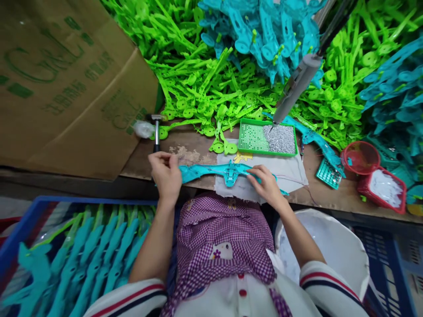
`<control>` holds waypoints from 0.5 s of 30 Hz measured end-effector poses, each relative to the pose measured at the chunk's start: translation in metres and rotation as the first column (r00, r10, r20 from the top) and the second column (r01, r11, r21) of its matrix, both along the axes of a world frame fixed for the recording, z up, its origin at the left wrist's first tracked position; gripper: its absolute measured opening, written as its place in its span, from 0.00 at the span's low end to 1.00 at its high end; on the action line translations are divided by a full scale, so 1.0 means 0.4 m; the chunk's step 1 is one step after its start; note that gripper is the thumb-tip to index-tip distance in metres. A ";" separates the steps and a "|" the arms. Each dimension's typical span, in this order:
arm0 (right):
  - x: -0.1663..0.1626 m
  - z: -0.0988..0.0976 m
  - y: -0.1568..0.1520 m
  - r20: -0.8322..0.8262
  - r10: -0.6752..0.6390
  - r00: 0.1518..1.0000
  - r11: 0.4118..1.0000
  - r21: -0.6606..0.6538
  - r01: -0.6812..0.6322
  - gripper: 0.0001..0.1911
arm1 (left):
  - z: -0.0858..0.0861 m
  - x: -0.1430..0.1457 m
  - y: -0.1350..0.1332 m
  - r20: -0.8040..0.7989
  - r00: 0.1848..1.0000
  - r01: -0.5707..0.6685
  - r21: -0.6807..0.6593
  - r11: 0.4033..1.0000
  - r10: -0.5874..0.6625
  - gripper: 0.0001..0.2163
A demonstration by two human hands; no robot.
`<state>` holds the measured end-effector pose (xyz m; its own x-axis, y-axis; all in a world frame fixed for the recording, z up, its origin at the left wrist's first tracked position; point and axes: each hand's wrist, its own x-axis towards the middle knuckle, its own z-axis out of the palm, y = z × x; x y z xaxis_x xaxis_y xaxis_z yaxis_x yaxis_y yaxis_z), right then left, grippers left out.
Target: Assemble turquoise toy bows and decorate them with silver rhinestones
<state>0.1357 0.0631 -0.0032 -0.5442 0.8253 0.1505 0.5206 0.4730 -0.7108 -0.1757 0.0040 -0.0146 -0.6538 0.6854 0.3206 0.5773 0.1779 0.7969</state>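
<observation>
A long teal plastic part (pixel 198 172), shaped like a toy bow or gun body, lies across the near edge of the bench over a pale cloth. My left hand (pixel 165 178) is closed at its left end, thumb and forefinger pinched together; whether they also pinch a thin wire is too small to tell. With bent fingers, my right hand (pixel 267 185) grips the right half, hiding some of it. A thin wire (pixel 292 177) trails off to the right. Behind the part sits a green tray (pixel 243 147) of small silver screws, under a hanging grey electric screwdriver (pixel 295 88).
Heaped lime-green parts (pixel 194 79) and stacked teal parts (pixel 264 31) fill the back. A cardboard box (pixel 76 88) stands left, near a hammer (pixel 157 132). Red containers (pixel 360 158) sit right. Below are a blue crate (pixel 42 200) of teal parts and a white-lined bin (pixel 358 251).
</observation>
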 end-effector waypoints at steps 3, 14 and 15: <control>0.064 0.002 -0.067 0.065 -0.157 0.985 0.984 0.096 0.151 0.17 | 0.004 -0.040 -0.006 0.207 0.977 0.024 0.110 0.994 -0.046 0.11; 0.112 -0.106 -0.158 0.201 -0.360 0.911 0.913 0.275 0.301 0.16 | -0.062 -0.148 -0.044 0.555 0.822 0.039 0.172 0.984 -0.129 0.14; 0.106 -0.112 -0.159 0.212 -0.362 0.908 0.910 0.292 0.294 0.16 | -0.061 -0.141 -0.051 0.534 0.833 0.042 0.202 0.978 -0.146 0.16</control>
<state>0.1782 -0.0004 -0.0481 -0.2960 0.9173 0.2662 0.8243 0.3862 -0.4140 -0.2321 -0.0165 -0.0389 -0.6928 0.7192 0.0522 0.0478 -0.0265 0.9985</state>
